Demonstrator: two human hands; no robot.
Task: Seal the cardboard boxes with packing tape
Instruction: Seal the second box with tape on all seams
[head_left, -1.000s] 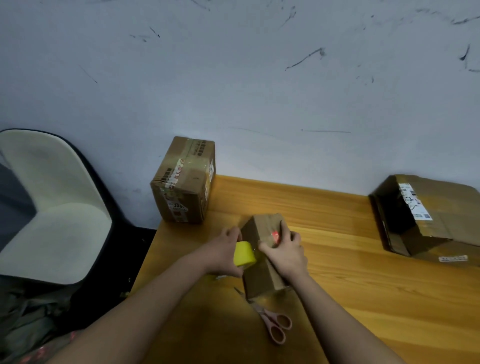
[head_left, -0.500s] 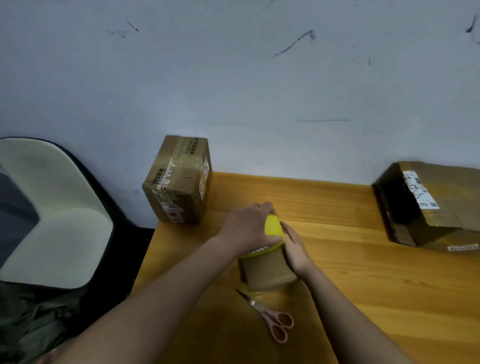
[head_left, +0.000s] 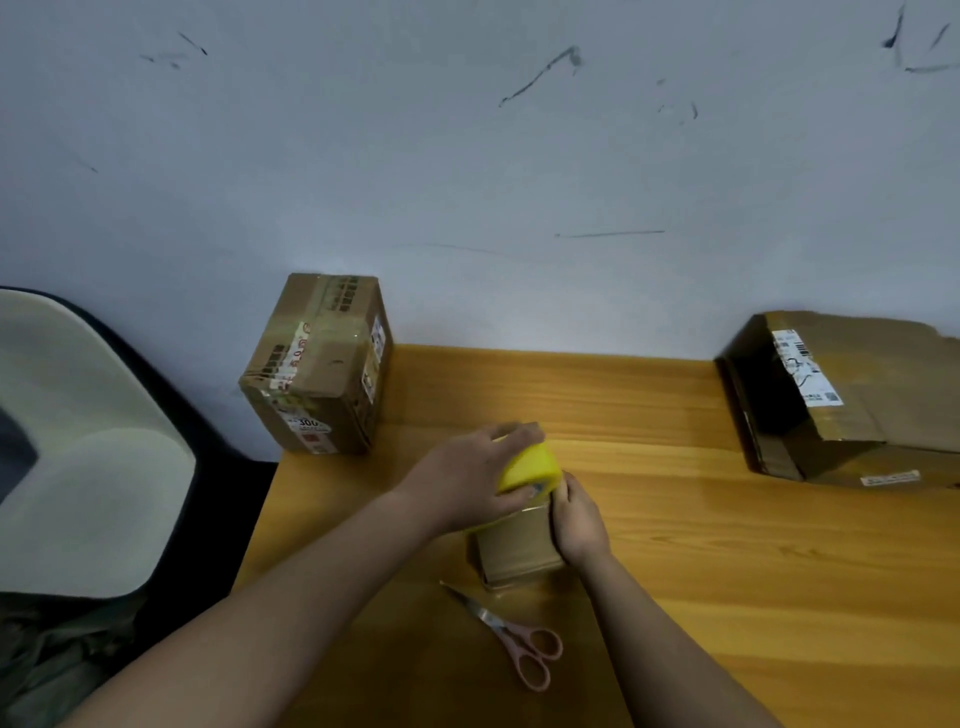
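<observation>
Head view: small cardboard box (head_left: 519, 545) on wooden table (head_left: 727, 545), centre; L hand (head_left: 467, 480) grips yellow tape roll (head_left: 530, 467) atop it; R hand (head_left: 576, 519) curled vs box's right side; pink scissors (head_left: 519, 644) just in front; taped box (head_left: 322, 364) back-left, larger box (head_left: 852, 400) back-right

We note a small brown cardboard box (head_left: 519, 545) standing near the middle of the scene, its near face plain and upright. On its top sits a yellow roll of packing tape (head_left: 530, 467), tilted, its rounded side facing us. A taller taped box (head_left: 317, 369) with printed labels stands far left, at the corner, close to the wall. A wider, flatter box (head_left: 852, 400) lies far right, bearing a white shipping label on top; its dark left side faces the centre. All three boxes lie well apart.
</observation>
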